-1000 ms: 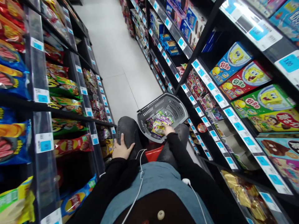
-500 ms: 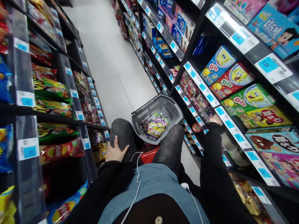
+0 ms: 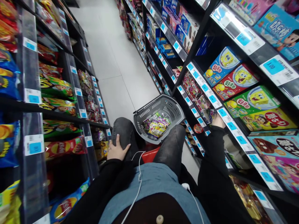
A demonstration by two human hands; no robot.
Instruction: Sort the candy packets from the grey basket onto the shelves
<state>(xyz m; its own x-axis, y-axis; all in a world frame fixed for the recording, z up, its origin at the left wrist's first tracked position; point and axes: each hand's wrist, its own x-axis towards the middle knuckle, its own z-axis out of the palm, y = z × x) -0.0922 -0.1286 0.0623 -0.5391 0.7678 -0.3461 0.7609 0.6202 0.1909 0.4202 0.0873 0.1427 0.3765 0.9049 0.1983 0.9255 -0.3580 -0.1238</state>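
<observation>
My left hand (image 3: pixel 118 148) rests on my left thigh in grey jeans, fingers spread, with nothing in it. My right hand (image 3: pixel 218 120) reaches into a low shelf on the right, under the price-tag strip. Its fingers are hidden by the shelf edge and the packets. Right beside it is a dark purple packet (image 3: pixel 211 116); I cannot make out whether the hand grips it. Between my knees a grey shopping basket (image 3: pixel 174 102) stands on the floor, with several yellow and purple candy packets (image 3: pixel 157 125) inside.
Shelving with chip bags (image 3: pixel 65 147) runs along my left. Boxed snacks (image 3: pixel 251 99) fill the shelf above my right arm. A red object (image 3: pixel 149 155) shows between my thighs. White earphone wires (image 3: pixel 140 177) hang over my lap. Pale tiled floor (image 3: pixel 109 49) stretches ahead between the shelves.
The view has shifted slightly. More of the dark purple packet now shows beside my right hand, which stays in the shelf. My left hand keeps its place on the thigh.
</observation>
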